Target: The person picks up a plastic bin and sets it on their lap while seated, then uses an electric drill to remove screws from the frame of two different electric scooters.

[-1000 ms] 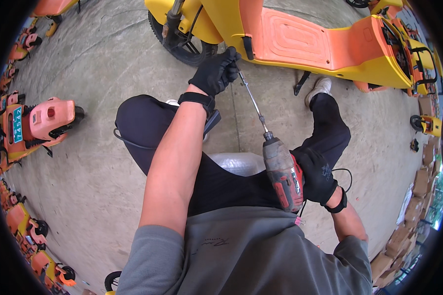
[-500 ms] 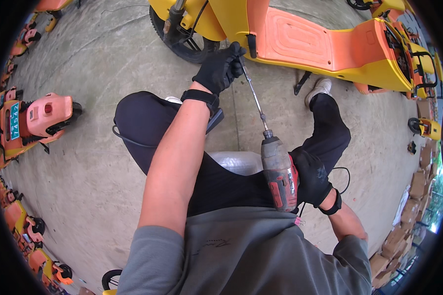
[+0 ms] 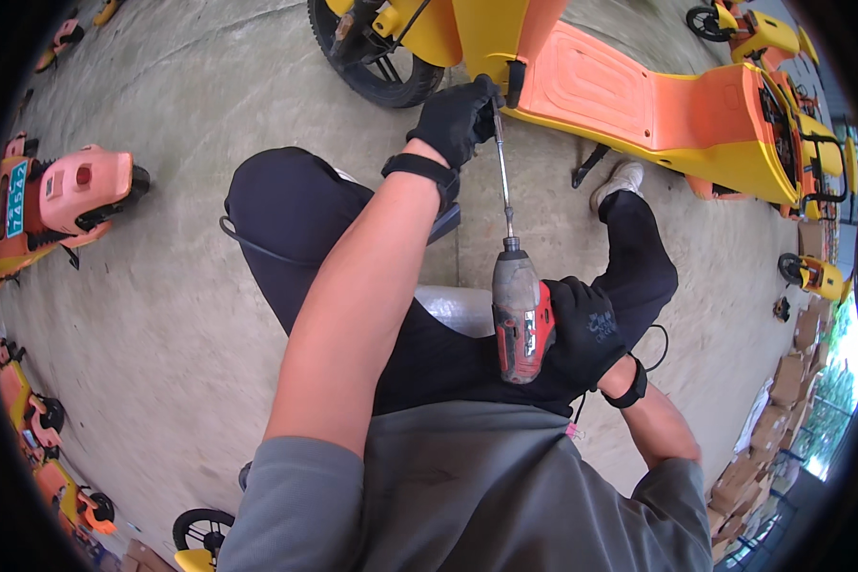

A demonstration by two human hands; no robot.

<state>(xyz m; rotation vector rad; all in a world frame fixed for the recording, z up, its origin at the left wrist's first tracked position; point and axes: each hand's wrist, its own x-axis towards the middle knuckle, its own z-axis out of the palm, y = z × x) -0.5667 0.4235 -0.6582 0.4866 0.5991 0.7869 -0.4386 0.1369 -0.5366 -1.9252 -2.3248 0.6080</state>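
Observation:
My right hand [image 3: 582, 329], in a black glove, is wrapped round the grip of a red and grey power driver [image 3: 520, 310]. From its nose a long thin metal bit [image 3: 504, 181] points away from me toward an orange and yellow electric scooter [image 3: 596, 86]. Also gloved in black, my left hand [image 3: 456, 119] is closed in a pinch at the bit's far end, close to the front edge of the scooter's footboard. Whether a screw sits at the tip is hidden by the fingers.
The scooter's front wheel [image 3: 391, 76] and kickstand [image 3: 591, 166] are near my feet. Another orange scooter [image 3: 81, 191] stands at left, and a yellow one [image 3: 820, 276] at right. Cardboard boxes [image 3: 767, 429] are piled along the right side. A dark cable [image 3: 267, 250] crosses my left knee.
The driver has swung left and moved away from me, standing more upright in the picture. My left hand has shifted right with the bit's tip, nearer the footboard's edge.

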